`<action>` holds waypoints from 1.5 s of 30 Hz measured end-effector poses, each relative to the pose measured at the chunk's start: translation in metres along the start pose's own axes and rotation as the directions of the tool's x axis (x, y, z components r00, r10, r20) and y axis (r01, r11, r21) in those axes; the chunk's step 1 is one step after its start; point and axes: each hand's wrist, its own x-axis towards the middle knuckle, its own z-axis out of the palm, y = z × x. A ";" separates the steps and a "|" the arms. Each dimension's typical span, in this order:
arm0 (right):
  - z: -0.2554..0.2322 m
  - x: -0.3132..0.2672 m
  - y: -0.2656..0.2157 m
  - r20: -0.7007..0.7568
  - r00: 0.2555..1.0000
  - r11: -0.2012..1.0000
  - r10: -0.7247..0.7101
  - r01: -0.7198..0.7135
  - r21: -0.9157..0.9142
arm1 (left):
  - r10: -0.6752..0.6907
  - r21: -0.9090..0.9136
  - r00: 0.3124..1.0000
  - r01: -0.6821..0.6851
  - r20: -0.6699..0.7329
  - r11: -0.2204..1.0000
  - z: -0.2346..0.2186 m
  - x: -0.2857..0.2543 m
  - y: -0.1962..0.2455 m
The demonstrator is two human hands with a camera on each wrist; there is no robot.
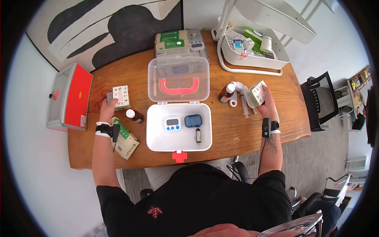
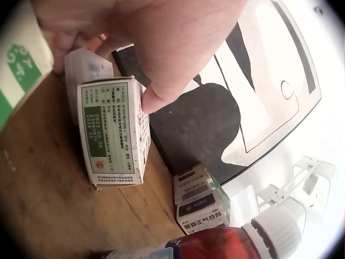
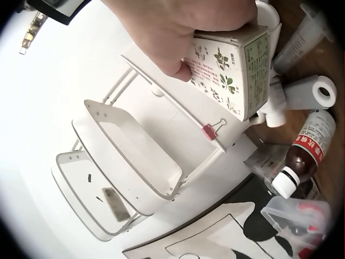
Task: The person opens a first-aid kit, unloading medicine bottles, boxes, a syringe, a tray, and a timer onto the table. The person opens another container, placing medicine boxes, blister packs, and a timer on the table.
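Observation:
My left hand (image 1: 107,110) grips a printed medicine box (image 1: 121,97), thumb along its side in the left wrist view. A translucent plastic case (image 2: 86,75) lies against that box, with fingertips at its far side. A brown bottle with a white cap (image 1: 134,115) and a green-and-cream packet (image 1: 125,140) are close to this hand. My right hand (image 1: 268,103) holds a similar box with plant drawings (image 1: 257,93), tilted, above the table's right side. Near it are a syringe (image 1: 244,104), a white roll (image 1: 233,103) and another brown bottle (image 1: 226,93).
Between the hands stands an open white case (image 1: 152,134) holding a digital timer (image 1: 172,123), a blue case (image 1: 193,121) and a small vial (image 1: 198,135). A red-fronted cabinet (image 1: 79,100) stands left. A white shelf rack (image 1: 252,61) and packaged boxes (image 1: 171,45) are at the back.

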 end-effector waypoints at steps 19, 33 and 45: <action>0.007 0.046 0.015 0.195 0.645 0.387 -0.739 0.643 -0.661 | 0.201 -0.008 0.973 -0.203 -0.117 0.979 -0.018 -0.010 -0.057; -0.010 -0.030 -0.003 0.428 0.698 -0.268 -0.575 0.334 -0.904 | 0.534 0.207 0.776 -0.492 -0.334 0.845 -0.024 -0.073 -0.041; -0.008 -0.040 0.016 0.586 0.559 -0.569 -0.586 0.231 -0.789 | 0.862 0.210 0.500 -0.837 -0.082 0.505 0.032 -0.176 0.014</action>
